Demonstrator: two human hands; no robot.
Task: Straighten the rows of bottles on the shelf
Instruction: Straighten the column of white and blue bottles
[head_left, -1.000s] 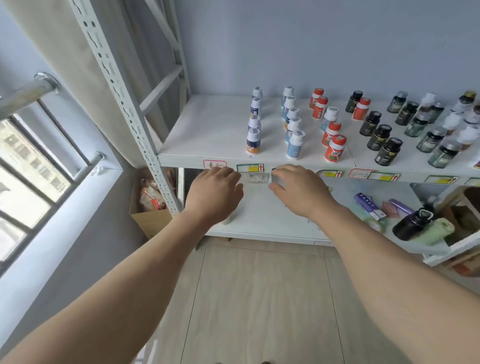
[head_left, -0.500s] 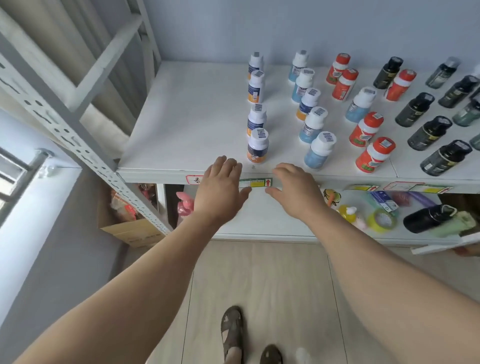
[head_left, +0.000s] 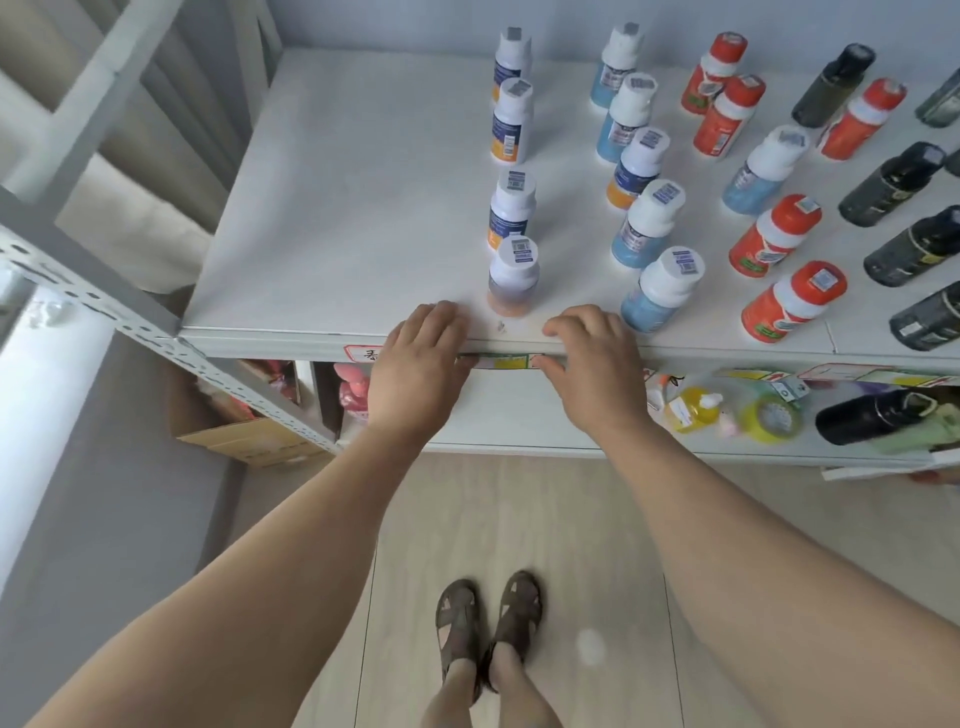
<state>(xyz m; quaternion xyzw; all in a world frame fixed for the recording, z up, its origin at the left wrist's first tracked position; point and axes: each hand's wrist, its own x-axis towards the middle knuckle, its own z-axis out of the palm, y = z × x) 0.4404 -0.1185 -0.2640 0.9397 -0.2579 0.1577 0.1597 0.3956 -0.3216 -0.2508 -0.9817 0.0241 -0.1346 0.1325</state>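
- Bottles stand in rows on the white shelf (head_left: 332, 208), running from the front edge toward the back wall; none is in either hand.
- Left hand (head_left: 415, 364) lies palm down on the shelf's front edge, fingers (head_left: 436, 317) loosely spread and only slightly bent, tips on the shelf surface just left of the nearest orange-banded bottle (head_left: 513, 275); it holds nothing.
- Right hand (head_left: 592, 364) mirrors it on the same edge, fingers (head_left: 576, 322) gently curved over the lip, thumb under by the price label strip (head_left: 498, 361); it grips no bottle and sits just right of that same bottle.
- Counts: the leftmost row has four white-capped bottles with orange bases; the next row has five white-capped bottles, four with blue bases and one with an orange base (head_left: 636, 166).
- Red-and-white bottles: five in view, the nearest (head_left: 792, 301) by the front edge. One more blue-based bottle (head_left: 763, 171) stands among them.
- Dark bottles (head_left: 891, 182) fill the right side, cut off by the frame, so their count cannot be told.
- Both forearms reach forward and slightly inward, wrists nearly level with the shelf edge.
- Sandalled feet (head_left: 488, 618) stand together on the pale floor below.
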